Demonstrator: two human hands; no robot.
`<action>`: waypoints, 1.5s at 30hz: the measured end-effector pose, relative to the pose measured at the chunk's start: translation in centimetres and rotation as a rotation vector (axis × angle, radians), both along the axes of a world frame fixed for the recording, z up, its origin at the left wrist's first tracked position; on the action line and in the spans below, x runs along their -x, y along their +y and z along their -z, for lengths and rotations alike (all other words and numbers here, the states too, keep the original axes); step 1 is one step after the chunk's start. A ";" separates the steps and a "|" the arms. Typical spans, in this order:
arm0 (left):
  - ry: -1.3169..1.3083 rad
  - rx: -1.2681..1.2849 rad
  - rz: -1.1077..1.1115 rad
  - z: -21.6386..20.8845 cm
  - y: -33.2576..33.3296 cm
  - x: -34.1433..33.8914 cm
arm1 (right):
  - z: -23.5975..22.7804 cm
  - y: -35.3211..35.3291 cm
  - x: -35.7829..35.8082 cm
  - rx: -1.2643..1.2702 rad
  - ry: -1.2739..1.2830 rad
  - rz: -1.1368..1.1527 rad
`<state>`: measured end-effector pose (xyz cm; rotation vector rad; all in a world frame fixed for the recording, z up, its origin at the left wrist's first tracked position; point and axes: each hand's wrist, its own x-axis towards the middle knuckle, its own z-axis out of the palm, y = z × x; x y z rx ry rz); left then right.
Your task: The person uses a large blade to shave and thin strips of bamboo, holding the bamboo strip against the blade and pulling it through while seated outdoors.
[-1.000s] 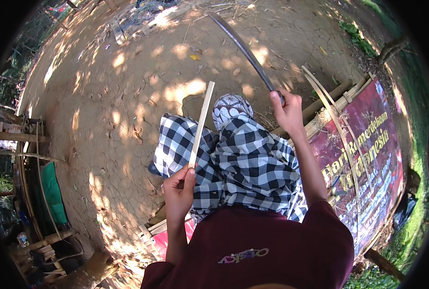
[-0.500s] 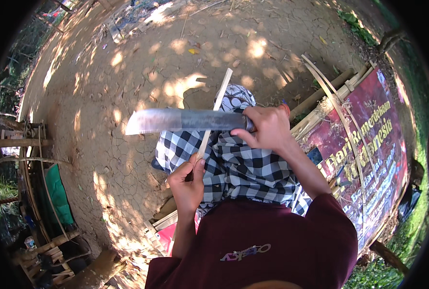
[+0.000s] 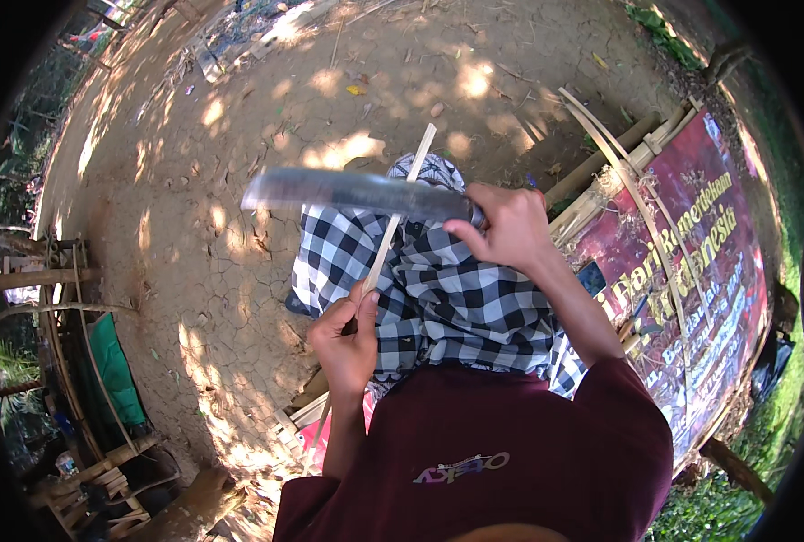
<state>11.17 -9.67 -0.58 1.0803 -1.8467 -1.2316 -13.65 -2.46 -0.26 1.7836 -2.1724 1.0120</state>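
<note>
Gripped low in left hand (image 3: 346, 336): thin pale bamboo strip (image 3: 400, 213), fingers wrapped tight round its near end, far end angled up and away over lap toward dirt ground (image 3: 239, 298)
Right hand (image 3: 503, 226) fisted round handle of long knife (image 3: 357, 191), blade lying flat, pointing to left, crossing strip about midway, well beyond left fingers, so edge works clear of holding hand
Blade motion-blurred, so contact with strip can't be confirmed; looks on or just above it
Strip propped over black-and-white checked cloth (image 3: 438, 289) covering knees, probably as rest and leg guard
More bamboo poles (image 3: 600, 181) and curved slats lying to right beside red printed banner (image 3: 691, 271), within reach of right arm, looks like stock pile
Bamboo frame (image 3: 68, 361) with green sheet well apart on left, not involved
</note>
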 end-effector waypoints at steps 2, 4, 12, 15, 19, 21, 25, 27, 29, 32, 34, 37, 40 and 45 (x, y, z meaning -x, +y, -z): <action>0.002 0.040 -0.015 0.4 0.0 -0.3 | -0.2 -0.4 1.7 -0.060 -0.198 0.192; -0.001 0.065 0.001 0.9 -0.2 -0.6 | -0.3 -0.2 2.2 -0.084 -0.352 0.269; 0.030 -0.054 -0.026 0.6 0.0 0.4 | 0.3 1.4 -0.5 0.025 -0.333 0.085; 0.079 -0.129 0.019 0.3 0.2 1.2 | 0.2 1.2 -1.0 -0.030 -0.311 -0.019; 0.261 -0.668 0.318 1.0 -1.0 0.4 | 1.7 1.8 -4.1 -0.146 -0.150 -0.163; 0.330 -0.770 0.198 1.8 -0.4 0.7 | 2.8 2.4 -5.1 -0.194 -0.118 -0.189; 0.369 -0.761 0.158 2.4 0.2 0.6 | 3.7 2.8 -5.4 -0.212 -0.149 -0.210; 0.375 -0.741 0.169 2.8 0.1 0.5 | 3.7 2.6 -5.2 -0.207 -0.167 -0.213; 0.367 -0.626 0.200 3.3 -0.4 0.5 | 3.0 2.3 -4.9 -0.208 -0.127 -0.195; 0.266 -0.523 0.163 2.9 -0.5 0.6 | 3.1 1.6 -4.0 -0.105 -0.086 -0.133; 0.229 -0.497 0.136 2.6 -0.4 0.4 | 3.0 1.1 -3.4 -0.093 -0.144 -0.075; 0.260 -0.518 0.145 2.5 -0.6 0.1 | 2.5 0.8 -3.2 -0.203 -0.308 -0.002; 0.339 -0.616 0.209 2.5 -0.6 0.1 | 2.9 0.8 -4.8 -0.141 -0.309 -0.132; 0.353 -0.634 0.114 2.0 0.0 0.0 | 2.2 0.6 -4.9 -0.090 -0.021 -0.176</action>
